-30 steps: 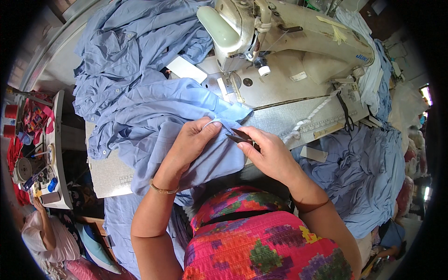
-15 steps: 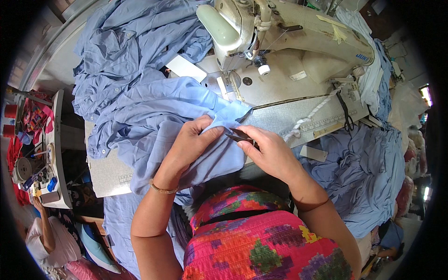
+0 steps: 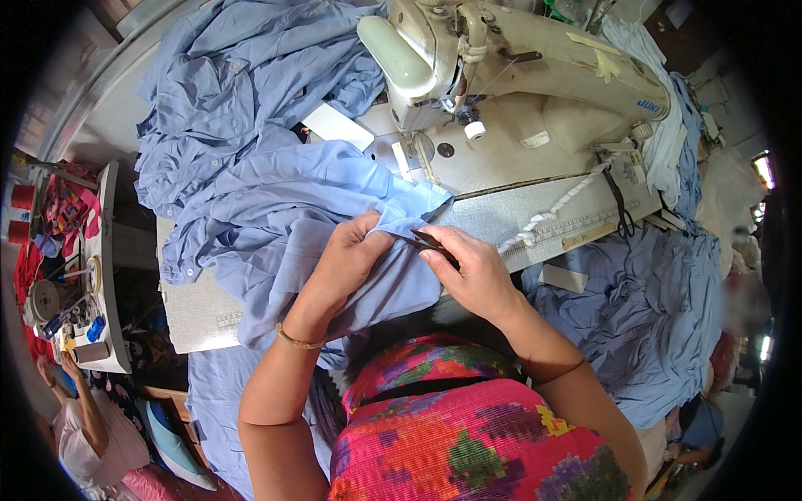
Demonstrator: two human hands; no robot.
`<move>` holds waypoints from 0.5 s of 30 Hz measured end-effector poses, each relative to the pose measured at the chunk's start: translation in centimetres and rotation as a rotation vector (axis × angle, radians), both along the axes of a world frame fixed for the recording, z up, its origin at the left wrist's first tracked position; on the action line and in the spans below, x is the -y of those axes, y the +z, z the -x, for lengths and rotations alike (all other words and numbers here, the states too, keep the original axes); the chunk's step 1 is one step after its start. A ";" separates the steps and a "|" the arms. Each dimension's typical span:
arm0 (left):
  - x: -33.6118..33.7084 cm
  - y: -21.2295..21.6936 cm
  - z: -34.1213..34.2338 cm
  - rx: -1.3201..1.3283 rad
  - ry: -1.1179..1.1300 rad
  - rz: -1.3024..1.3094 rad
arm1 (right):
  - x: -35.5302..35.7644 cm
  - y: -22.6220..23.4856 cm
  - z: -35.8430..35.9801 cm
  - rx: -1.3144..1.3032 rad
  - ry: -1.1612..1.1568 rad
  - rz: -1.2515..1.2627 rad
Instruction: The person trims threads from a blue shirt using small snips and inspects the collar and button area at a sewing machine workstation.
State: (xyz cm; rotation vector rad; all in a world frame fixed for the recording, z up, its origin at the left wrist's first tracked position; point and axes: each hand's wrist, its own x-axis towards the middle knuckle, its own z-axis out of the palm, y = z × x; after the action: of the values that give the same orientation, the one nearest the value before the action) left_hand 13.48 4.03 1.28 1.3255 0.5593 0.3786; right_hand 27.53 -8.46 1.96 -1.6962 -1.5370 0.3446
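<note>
A light blue shirt (image 3: 292, 209) lies bunched over the front of the sewing table. My left hand (image 3: 349, 260) is closed on its fabric, pinching an edge between thumb and fingers. In my right hand (image 3: 469, 271) sits a pair of dark thread snips (image 3: 433, 242), gripped between thumb and fingers. Their tips touch the cloth just right of my left thumb, and the blades look nearly closed. Beyond my hands stands a worn cream sewing machine (image 3: 535, 50), its needle area just past the shirt's far edge.
More blue garments are heaped at the back left (image 3: 217, 92) and hang at the right (image 3: 635, 317). Black scissors (image 3: 620, 200) and a twisted white cord (image 3: 547, 215) lie on the table's right side. A co-worker (image 3: 96, 434) sits at the far left by a white table (image 3: 109, 250).
The snips' blades, spread apart before, have come together at the fabric. My right hand has shifted slightly left. At the far left, a second hand of the co-worker has come into view.
</note>
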 end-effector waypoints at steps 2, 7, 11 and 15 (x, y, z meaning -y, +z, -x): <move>0.0 0.1 0.1 -0.026 -0.024 0.057 | -0.1 0.0 -0.1 -0.024 0.029 -0.025; 0.1 0.3 0.0 -0.015 -0.019 0.129 | -0.2 0.3 -0.4 -0.183 0.042 -0.060; -0.3 -0.3 0.4 -0.084 -0.073 -0.004 | -1.2 1.8 0.1 -0.310 0.047 -0.019; -0.4 -0.3 0.7 -0.090 -0.101 -0.175 | -2.4 0.4 -0.4 -0.121 0.067 -0.101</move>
State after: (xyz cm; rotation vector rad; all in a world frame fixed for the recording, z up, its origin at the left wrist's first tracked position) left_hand 12.75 4.47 0.98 1.5393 0.5410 0.2902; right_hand 27.89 -6.08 2.36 -1.5210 -1.5001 0.3907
